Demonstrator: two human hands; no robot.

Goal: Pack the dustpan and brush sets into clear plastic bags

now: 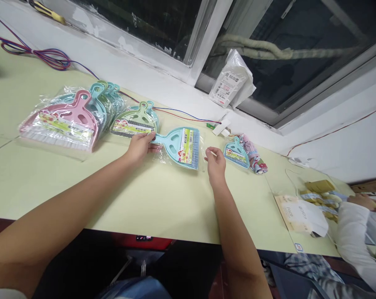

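Note:
My left hand (pixel 140 147) grips the handle of a light blue dustpan and brush set (pixel 174 146) in a clear plastic bag, held just over the table with its bristles towards the right. My right hand (pixel 216 162) is closed in a pinch beside the bristle end of the bag; whether it has the film between its fingers I cannot make out. Left of the held set lies a green bagged dustpan set (pixel 134 121) with a blue one behind it. A pink bagged dustpan set (pixel 68 120) fronts a row of several more.
Right of my hands lie a small blue dustpan set (pixel 237 153) and a rolled patterned cloth (pixel 253 153). A tissue pack (pixel 300 214) sits near a co-worker's white sleeve (pixel 352 228). Cables (pixel 51 58) run along the wall; a white plastic packet (pixel 231 81) leans at the window.

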